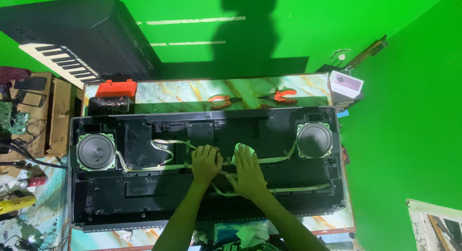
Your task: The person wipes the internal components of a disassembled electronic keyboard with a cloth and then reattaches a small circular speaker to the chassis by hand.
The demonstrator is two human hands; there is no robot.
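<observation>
At the far left a wooden stand (57, 113) carries phones (30, 83) and a green circuit board (13, 118), half cut off by the frame edge. Cables (29, 157) and a yellow can (17, 203) lie below it, hard to make out. Behind, a second keyboard (72, 39) leans against the green wall (298, 24), only some of its keys showing.

On the marbled surface (187, 94) lies an opened keyboard case (207, 166), black and inside up. A red-lidded box (115, 89) stands at its back left corner. The left speaker (96, 152) sits in the case, and pale ribbon cables (163, 152) wind from it toward the middle.

The left hand (206, 162) rests flat on the case, fingers curled a little, gripping nothing that I can see. Just beside it the right hand (248, 171) presses down on a white cloth (243, 149), which peeks out past the fingertips; most of it is hidden, so it may be only held down, not grasped.

Two orange-handled pliers (220, 101) (284, 95) lie behind the case. The right speaker (314, 140) follows, then a white box (345, 83) at the surface's corner. A pale frame (435, 224) is cut off at bottom right.
</observation>
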